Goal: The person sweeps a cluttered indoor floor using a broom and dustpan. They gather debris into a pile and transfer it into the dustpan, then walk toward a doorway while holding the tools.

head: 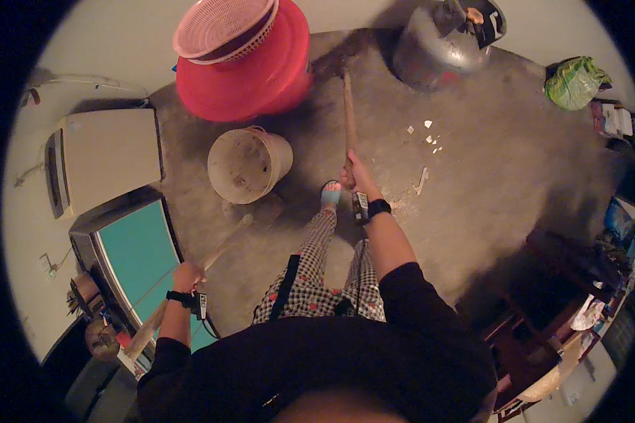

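Note:
My right hand (357, 173) grips the near end of a wooden handle (348, 113), which points away from me across the concrete floor. Its far end meets something dark that I cannot make out in the shadow. At the left, my left hand (188, 276) is closed around a long wooden pole (225, 247). That pole slants from beside my left arm down to the floor, where a dim flat brown piece (269, 210) lies at its lower end. Small white scraps (428, 139) and a pale strip (422, 180) lie on the floor right of my right hand.
A dirty off-white bucket (281, 157) stands left of the handle. Behind it are a red plastic tub (243, 95) and pink baskets (225, 26). A gas cylinder (439, 53) is at the wall, a green plastic bag (577, 83) far right. A teal-topped cabinet (135, 248) flanks my left.

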Action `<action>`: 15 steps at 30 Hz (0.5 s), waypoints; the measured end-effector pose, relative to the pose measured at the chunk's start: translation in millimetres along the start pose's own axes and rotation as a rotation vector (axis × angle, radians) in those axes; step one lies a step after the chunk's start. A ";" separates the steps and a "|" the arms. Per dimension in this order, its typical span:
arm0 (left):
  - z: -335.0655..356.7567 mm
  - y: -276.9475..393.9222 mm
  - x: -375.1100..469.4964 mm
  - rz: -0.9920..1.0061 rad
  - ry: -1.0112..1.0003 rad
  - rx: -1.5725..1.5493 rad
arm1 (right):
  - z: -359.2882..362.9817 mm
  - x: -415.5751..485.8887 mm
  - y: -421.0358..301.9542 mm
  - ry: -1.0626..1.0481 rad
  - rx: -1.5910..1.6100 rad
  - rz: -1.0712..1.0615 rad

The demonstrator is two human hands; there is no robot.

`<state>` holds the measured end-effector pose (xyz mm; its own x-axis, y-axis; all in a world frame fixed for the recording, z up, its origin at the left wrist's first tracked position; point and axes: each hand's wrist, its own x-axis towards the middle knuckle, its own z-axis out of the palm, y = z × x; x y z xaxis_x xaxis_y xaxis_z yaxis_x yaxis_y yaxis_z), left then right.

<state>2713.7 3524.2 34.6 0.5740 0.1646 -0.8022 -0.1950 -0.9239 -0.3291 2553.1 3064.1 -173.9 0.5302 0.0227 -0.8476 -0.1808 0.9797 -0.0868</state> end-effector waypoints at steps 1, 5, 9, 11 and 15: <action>0.5 1.9 -0.9 0.000 0.022 0.029 | -5.9 7.7 7.7 0.028 -0.024 -0.012; 9.9 4.3 -4.9 0.013 -0.027 -0.132 | -65.8 -19.5 42.0 -0.029 -0.128 0.004; 16.6 5.0 0.3 0.034 -0.032 -0.041 | -129.5 -84.3 51.6 0.184 -0.232 0.176; 17.9 12.9 2.8 0.150 -0.020 0.334 | -147.9 -120.5 51.8 0.155 -0.344 -0.018; 16.2 42.2 2.3 0.105 0.037 0.485 | -142.2 -179.3 61.2 0.099 -0.343 -0.079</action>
<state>2693.9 3491.2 10.8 0.5575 0.0586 -0.8281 -0.5961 -0.6660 -0.4484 2329.1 3091.6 -101.7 0.4739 -0.0858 -0.8764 -0.4192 0.8532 -0.3102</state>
